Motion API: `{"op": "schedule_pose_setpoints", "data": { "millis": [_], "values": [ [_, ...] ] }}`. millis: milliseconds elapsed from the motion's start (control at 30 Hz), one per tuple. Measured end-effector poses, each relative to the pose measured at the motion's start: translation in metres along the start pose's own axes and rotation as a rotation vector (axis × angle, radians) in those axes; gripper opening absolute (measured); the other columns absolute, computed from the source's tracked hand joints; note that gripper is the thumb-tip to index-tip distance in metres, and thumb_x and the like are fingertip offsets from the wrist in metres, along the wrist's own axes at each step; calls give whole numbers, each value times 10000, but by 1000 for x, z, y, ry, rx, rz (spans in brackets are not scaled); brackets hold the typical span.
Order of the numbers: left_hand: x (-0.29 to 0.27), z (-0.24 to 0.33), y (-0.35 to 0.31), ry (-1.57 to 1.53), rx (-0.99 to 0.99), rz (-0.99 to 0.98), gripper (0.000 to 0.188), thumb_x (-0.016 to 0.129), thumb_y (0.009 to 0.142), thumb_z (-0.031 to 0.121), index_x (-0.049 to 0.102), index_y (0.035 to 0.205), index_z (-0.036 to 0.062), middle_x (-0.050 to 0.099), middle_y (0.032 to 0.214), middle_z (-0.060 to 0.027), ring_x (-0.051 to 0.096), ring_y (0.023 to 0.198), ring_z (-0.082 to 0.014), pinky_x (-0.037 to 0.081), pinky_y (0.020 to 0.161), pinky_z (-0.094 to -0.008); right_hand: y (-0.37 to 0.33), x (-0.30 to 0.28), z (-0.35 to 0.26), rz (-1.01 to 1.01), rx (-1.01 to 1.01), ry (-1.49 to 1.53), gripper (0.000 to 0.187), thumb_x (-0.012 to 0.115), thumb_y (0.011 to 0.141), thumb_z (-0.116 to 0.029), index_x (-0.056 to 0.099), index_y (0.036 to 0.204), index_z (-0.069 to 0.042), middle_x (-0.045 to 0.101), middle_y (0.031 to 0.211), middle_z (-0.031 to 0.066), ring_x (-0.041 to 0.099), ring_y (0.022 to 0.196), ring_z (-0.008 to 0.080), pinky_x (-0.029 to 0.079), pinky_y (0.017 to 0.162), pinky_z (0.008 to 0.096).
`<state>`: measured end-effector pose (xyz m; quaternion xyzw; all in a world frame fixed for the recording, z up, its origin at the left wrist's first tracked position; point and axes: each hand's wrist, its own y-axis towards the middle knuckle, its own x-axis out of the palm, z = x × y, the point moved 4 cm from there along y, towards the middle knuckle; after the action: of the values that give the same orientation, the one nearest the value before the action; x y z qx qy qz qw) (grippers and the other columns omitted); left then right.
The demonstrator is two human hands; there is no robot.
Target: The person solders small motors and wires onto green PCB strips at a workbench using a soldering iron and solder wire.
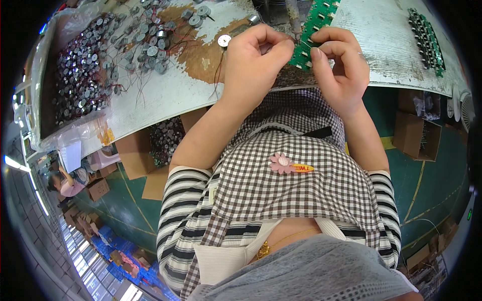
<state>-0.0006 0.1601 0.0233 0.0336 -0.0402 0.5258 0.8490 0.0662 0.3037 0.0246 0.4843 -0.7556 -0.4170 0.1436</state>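
Running away and slightly rightward, the green circuit strip (317,20) lay near-end between left hand (258,57) and right hand (345,65). Left pinched nearly closed, right half-curled; grips couldn't be told.

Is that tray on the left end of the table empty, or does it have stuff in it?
Not empty: many small round metal parts show inside the tray.

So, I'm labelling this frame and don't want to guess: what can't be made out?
In the head view:
Whatever the left hand may pinch: hidden by its own curled fingers.
The green circuit board: far end cut off by the top edge.
Round metal parts at left: too small and crowded to count.
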Motion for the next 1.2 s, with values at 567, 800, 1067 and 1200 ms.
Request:
{"op": "schedule_pose_setpoints", "data": {
  "millis": [567,800,1067,1200],
  "values": [
    [-7,1,-4,49,139,12,122,667,811,107,625,826,-7,585,736,4,472,581,-23,379,514,-184,-11,0,1,10,85,15,94,642,757,59,556,788,35,619,940,157,595,652,122,499,566,211],
    [-6,1,4,186,22,-157,88,636,748,72,604,739,-9,543,608,10,451,508,-21,339,438,-192,-9,3,-1,-2,121,77,94,650,758,52,562,786,35,606,967,153,599,651,113,507,577,209],
    [0,4,11,207,13,-134,88,629,724,67,593,716,-13,528,567,11,449,477,-23,333,414,-199,-5,2,0,-14,94,22,92,658,747,52,571,773,34,608,955,154,602,622,118,501,564,205],
    [-1,5,13,155,0,-100,74,636,715,53,594,710,-8,533,573,10,447,470,-29,333,409,-202,-2,2,1,12,87,5,95,663,741,51,574,771,34,610,952,155,606,636,124,500,560,207]
  ]
}}
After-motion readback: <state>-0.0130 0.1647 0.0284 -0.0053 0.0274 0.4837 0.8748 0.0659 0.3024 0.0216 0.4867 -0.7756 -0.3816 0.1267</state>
